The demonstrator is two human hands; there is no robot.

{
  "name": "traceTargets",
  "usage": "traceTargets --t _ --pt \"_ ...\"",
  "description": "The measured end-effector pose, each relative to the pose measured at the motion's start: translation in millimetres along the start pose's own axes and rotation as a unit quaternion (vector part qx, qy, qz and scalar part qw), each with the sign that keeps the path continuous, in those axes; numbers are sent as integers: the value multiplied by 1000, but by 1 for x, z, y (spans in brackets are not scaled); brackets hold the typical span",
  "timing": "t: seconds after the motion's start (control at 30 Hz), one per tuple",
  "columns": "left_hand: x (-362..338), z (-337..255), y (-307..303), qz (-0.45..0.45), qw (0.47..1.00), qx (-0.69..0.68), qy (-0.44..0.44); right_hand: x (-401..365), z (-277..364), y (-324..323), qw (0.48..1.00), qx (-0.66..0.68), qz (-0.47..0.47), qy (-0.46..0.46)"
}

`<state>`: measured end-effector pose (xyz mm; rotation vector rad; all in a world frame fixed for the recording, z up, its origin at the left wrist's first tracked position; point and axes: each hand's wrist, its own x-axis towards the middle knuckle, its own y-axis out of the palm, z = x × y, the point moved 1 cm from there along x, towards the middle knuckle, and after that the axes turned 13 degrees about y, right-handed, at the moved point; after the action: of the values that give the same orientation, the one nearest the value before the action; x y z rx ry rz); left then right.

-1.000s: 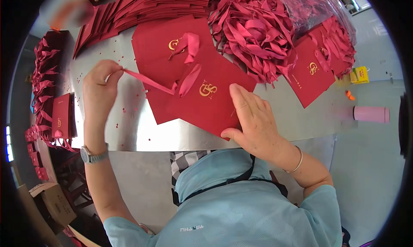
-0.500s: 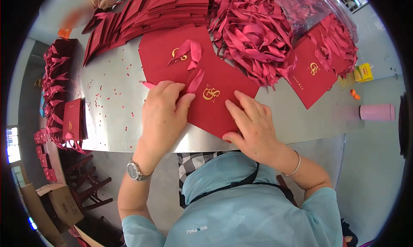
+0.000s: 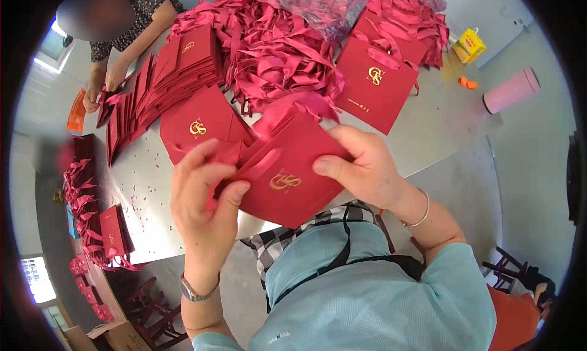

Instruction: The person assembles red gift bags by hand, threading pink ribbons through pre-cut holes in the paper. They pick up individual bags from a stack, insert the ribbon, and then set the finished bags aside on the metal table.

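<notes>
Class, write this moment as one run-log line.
right hand: holding red bag | left hand: at bag's left side, grip unclear | ribbon pile: on table

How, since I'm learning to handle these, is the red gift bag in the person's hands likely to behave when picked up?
The red gift bag is probably fairly stiff: its front looks nearly flat with the right hand gripping one side. Its thin edges suggest it's light. Its ribbon handle is likely floppy, like the curling ribbons heaped beyond.

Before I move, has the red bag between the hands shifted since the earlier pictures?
Yes, toward the wearer and apparently up: the red bag, earlier lying inside the near edge of the metal table, now overlaps that edge in view.
</notes>
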<state>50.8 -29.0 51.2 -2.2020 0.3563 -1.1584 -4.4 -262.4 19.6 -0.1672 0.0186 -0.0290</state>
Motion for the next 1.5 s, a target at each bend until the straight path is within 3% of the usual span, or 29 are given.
traceTargets --t 0.17,0.23,0.4,0.47,0.5,0.67,0.77,0.8,0.97,1.03,1.07,1.13,1.17,1.23,1.33,1.5 --pt "-22 14 5 -93 974 -174 -108 -20 -16 -20 993 73 -88 -38" --pt "-28 7 13 -124 965 -174 -150 -30 -20 -34 976 178 -123 16" --pt "-36 3 35 -77 951 -238 -182 -13 -22 -79 919 277 -277 -39" --pt "-39 -1 46 -47 947 -249 -197 2 -37 -95 910 174 -376 -26" --pt "-43 0 56 -33 953 -243 -178 8 -55 -107 853 -201 -481 -25" --pt "-50 -9 83 50 983 -162 -71 17 -97 -113 841 -208 -491 87" --pt "-54 -12 91 88 977 -176 -88 22 -93 -116 872 -100 -459 135" --pt "-55 -9 94 83 984 -153 -44 26 -91 -120 868 -128 -457 144" --pt "-58 -9 94 81 985 -149 -28 49 -81 -138 862 -160 -446 181" --pt "-60 -8 95 69 984 -162 -28 55 -65 -137 869 -166 -392 250" --pt "-60 -8 94 69 984 -159 -28 63 -73 -138 868 -168 -395 248" --pt "-61 -7 95 66 986 -155 -18 78 -94 -138 874 -67 -464 126" --pt "-62 -6 95 65 985 -157 -17 82 -98 -140 874 -69 -465 126" --pt "-64 -5 95 63 985 -161 -14 88 -94 -142 841 7 -539 50" --pt "-62 -5 94 58 983 -172 -13 101 -103 -157 816 48 -574 -49" --pt "-62 -5 92 54 984 -169 2 94 -116 -153 851 -17 -523 -33"
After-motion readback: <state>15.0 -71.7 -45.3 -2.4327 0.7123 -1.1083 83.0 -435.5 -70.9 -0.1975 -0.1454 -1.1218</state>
